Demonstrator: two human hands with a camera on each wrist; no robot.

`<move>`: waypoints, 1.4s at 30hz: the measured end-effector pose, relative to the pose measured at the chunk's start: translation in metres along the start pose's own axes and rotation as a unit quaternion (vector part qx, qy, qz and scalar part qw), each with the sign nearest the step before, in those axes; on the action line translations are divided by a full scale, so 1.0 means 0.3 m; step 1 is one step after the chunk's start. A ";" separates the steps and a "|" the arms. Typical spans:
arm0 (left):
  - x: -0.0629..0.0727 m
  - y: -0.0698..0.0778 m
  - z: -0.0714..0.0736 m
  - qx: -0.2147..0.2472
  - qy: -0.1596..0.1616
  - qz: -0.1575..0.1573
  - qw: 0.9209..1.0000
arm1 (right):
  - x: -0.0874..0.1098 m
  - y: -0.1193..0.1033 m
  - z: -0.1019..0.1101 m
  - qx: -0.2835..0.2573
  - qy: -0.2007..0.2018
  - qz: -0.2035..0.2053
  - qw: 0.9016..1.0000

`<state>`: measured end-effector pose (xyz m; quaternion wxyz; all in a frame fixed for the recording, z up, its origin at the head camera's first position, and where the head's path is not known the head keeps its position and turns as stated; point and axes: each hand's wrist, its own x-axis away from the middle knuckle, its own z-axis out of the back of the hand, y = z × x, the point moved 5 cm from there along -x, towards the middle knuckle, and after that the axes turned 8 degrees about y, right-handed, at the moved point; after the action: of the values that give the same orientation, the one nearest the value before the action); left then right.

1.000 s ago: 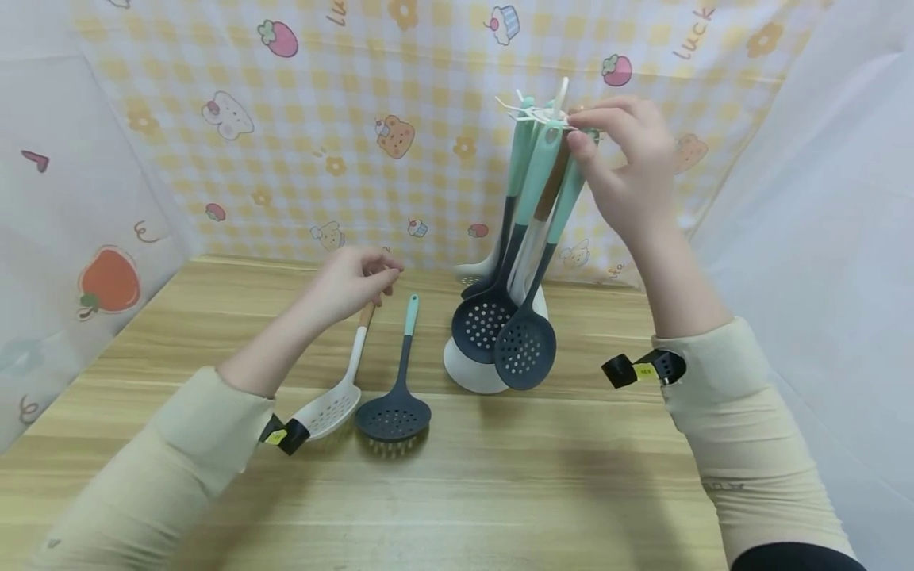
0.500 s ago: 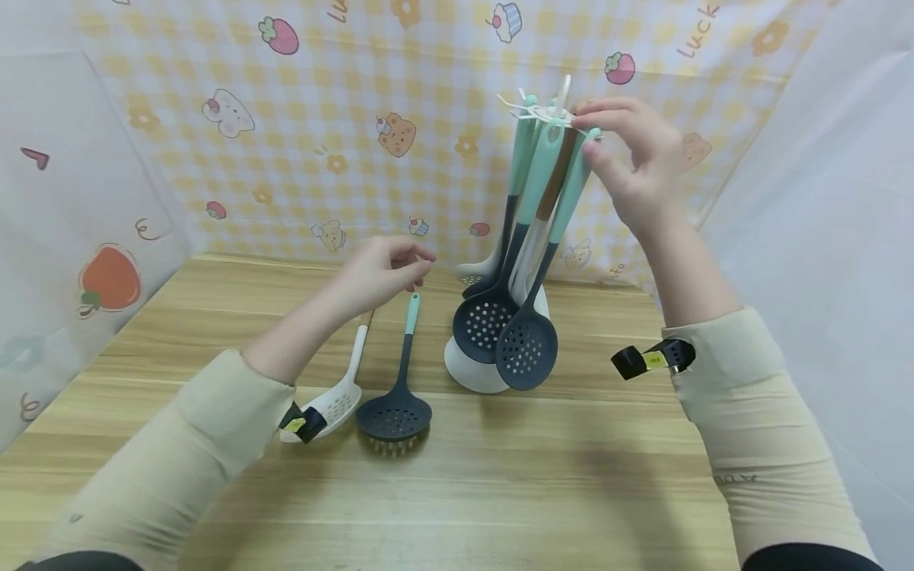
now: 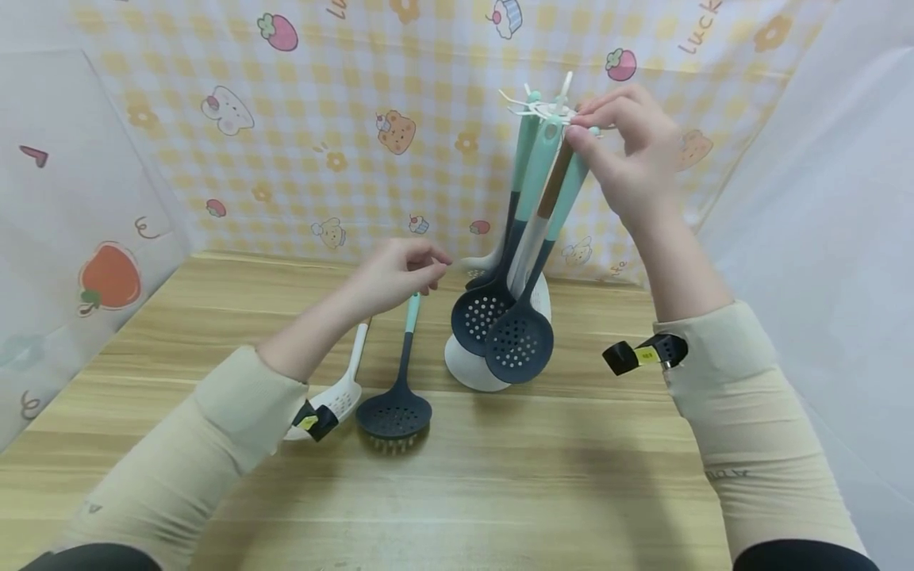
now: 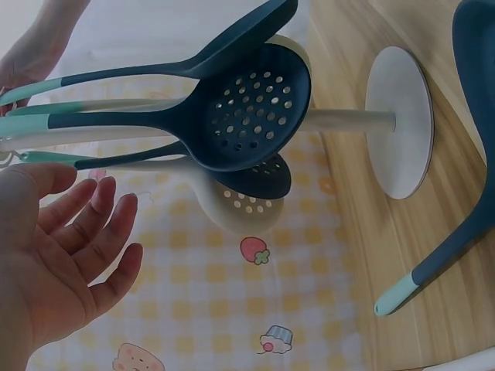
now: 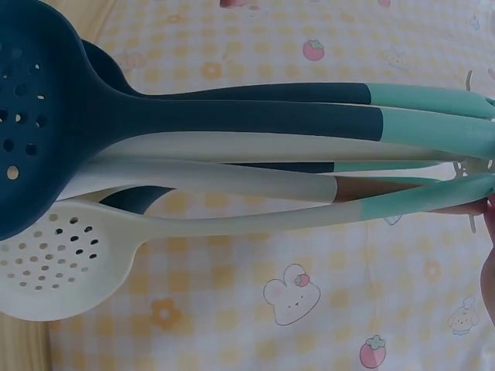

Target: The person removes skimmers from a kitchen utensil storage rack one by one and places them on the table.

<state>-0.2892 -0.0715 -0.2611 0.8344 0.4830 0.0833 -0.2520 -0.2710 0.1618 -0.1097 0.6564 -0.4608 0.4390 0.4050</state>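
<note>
On the desk [image 3: 535, 484], we see the rack [image 3: 471, 369] with long spoons [image 3: 520, 345] hanging from it.
The spoons lean a bit, top to the right. Our right hand [image 3: 639, 155] is nearer their handles [image 3: 537, 170]: it pinches the rack's top, though we can't tell which bit. Our left hand [image 3: 396, 274] is lower, near the spoons on their left, loose and holding nothing.
</note>
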 end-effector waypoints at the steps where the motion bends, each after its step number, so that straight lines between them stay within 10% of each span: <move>1: -0.002 0.000 -0.002 0.001 0.000 0.000 1.000 | -0.001 0.003 -0.001 0.002 0.000 -0.001 1.000; 15: -0.033 -0.001 -0.052 0.008 0.028 -0.006 1.000 | -0.002 0.018 -0.017 0.005 0.054 -0.140 0.989; 29: -0.049 -0.008 -0.135 0.062 0.011 -0.010 0.998 | -0.006 0.060 -0.018 0.124 0.051 0.002 0.991; 42: -0.094 0.013 -0.203 0.122 0.007 -0.024 0.992 | 0.003 -0.005 -0.049 0.143 0.108 -0.055 0.982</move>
<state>-0.3053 -0.0087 -0.2790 0.7627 0.5806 0.0696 -0.2762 -0.2722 0.1473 -0.1130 0.6855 -0.4268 0.5347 0.2491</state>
